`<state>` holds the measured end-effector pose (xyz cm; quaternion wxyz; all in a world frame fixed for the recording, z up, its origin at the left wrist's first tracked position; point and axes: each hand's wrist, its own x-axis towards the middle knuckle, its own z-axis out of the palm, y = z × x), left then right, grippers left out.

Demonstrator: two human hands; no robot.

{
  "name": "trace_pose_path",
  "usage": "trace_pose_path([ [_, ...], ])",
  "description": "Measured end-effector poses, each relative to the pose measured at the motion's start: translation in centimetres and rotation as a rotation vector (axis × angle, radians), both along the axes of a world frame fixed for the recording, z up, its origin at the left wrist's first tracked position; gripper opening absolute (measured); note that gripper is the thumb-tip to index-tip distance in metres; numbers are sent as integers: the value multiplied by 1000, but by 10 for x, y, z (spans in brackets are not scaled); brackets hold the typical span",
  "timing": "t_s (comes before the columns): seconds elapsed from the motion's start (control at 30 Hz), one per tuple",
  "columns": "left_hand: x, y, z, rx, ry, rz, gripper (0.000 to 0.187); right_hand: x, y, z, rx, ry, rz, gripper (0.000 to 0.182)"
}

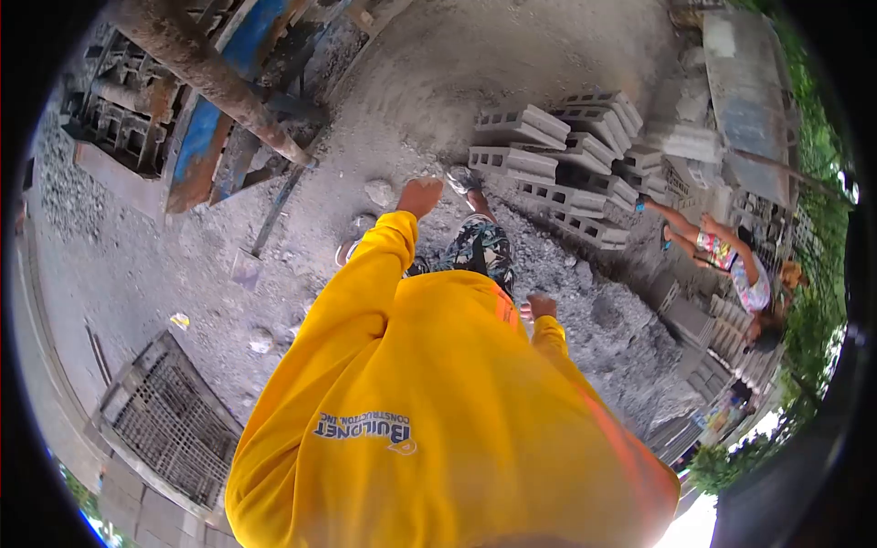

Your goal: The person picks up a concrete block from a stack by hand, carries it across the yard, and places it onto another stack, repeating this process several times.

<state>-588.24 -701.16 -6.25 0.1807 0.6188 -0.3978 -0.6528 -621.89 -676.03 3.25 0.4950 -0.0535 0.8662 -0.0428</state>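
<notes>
My left hand (420, 196) is held out ahead of me over the gravelly ground, its fingers curled into a fist with nothing showing in it. Lower down by my right hip is my right hand (539, 306), partly behind the yellow sleeve; its fingers look loosely curled, and no object shows in them. Beneath the hands are my camouflage shorts (480, 245) and a foot (461, 179). A pale stone (379, 192) lies just left of my left hand. The nearest stack of hollow concrete blocks (521, 128) stands ahead to the right, apart from both hands.
A shovel (245, 269) leans by the rusty blue machine frame (196, 137) at left. Behind it lies a mesh screen (174, 416). A heap of grey gravel (594, 320) rises on my right. Another person (731, 260) is at far right, near more stacked blocks (690, 320).
</notes>
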Motion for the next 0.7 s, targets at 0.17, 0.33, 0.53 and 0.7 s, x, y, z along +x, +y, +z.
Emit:
trace_pose_path([
  [0.17, -122, -24, -33, 157, -20, 148, 50, -126, -191, -50, -178, -117, 433, 32],
  [0.33, -242, -49, -121, 119, -249, 108, 69, -118, -321, 5, -478, -89, 464, 30],
  [0.53, -287, -111, -164, 356, -259, 58, 103, -145, -271, -32, -398, -120, 538, 28],
  [0.7, -292, -110, -214, 420, -133, 149, 102, -154, -269, -54, -296, -186, 636, 27],
])
